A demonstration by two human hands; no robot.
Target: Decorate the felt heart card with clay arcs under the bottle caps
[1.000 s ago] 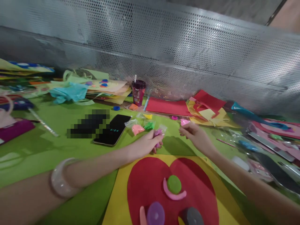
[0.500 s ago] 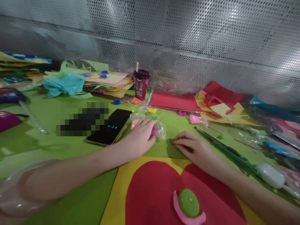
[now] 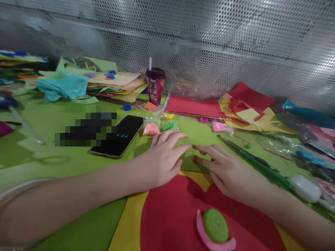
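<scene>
My left hand [image 3: 166, 158] reaches over the green table with its fingers spread, and nothing shows in its grip. Facing it, my right hand [image 3: 222, 167] has its fingers stretched out and apart, the fingertips close to those of my left hand. Just beyond my left hand lie a small bag of salmon-coloured clay [image 3: 151, 129] and a bag of green clay [image 3: 170, 125]. Below both hands a large red heart [image 3: 167, 209] lies on a yellow sheet [image 3: 124, 223]. On the heart rests a green disc [image 3: 216, 225] with a curved pink clay strip [image 3: 202, 232] around its lower left side.
A phone [image 3: 119, 136] lies left of my hands. At the back stand a lidded cup [image 3: 155, 87] with a straw and red sheets [image 3: 195, 105]. A green-handled tool [image 3: 251, 162] and a white object [image 3: 305, 188] lie on the right. Paper stacks [image 3: 123, 85] sit back left.
My left hand has moved right and nearer from the clay bags, toward my right hand. My right hand's fingers have spread. The view has shifted slightly.
</scene>
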